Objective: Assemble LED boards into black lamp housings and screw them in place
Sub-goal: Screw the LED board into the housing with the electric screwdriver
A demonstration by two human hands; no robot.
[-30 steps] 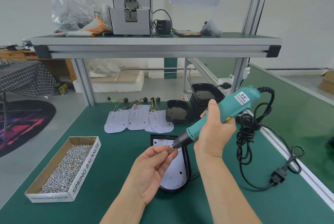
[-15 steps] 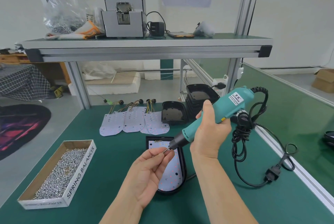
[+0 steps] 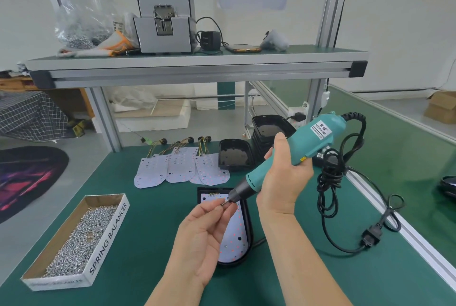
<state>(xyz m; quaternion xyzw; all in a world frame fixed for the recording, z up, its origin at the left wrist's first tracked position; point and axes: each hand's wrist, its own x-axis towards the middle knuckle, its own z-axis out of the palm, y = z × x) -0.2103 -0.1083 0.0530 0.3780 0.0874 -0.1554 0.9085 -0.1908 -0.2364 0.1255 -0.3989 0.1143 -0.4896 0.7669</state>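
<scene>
A black lamp housing [image 3: 249, 229] lies on the green mat in front of me with a white LED board [image 3: 235, 236] seated inside it. Above it my right hand [image 3: 283, 182] grips a teal electric screwdriver [image 3: 296, 150], its tip pointing down and left. My left hand [image 3: 207, 229] pinches a small screw [image 3: 224, 203] at the bit's tip. Three loose LED boards [image 3: 177, 166] with wires lie further back. One empty black housing [image 3: 234, 155] sits beside a stack of housings [image 3: 269, 128].
A cardboard box of screws [image 3: 74, 241] sits at the left on the mat. The screwdriver's black cord and plug [image 3: 370, 238] loop across the right side near the table's aluminium edge. An overhead shelf [image 3: 197, 69] carries a grey machine, a bag and a phone.
The hands, screw and screwdriver keep the same pose; the view has shifted slightly, so the scene sits a little left and lower in frame.
</scene>
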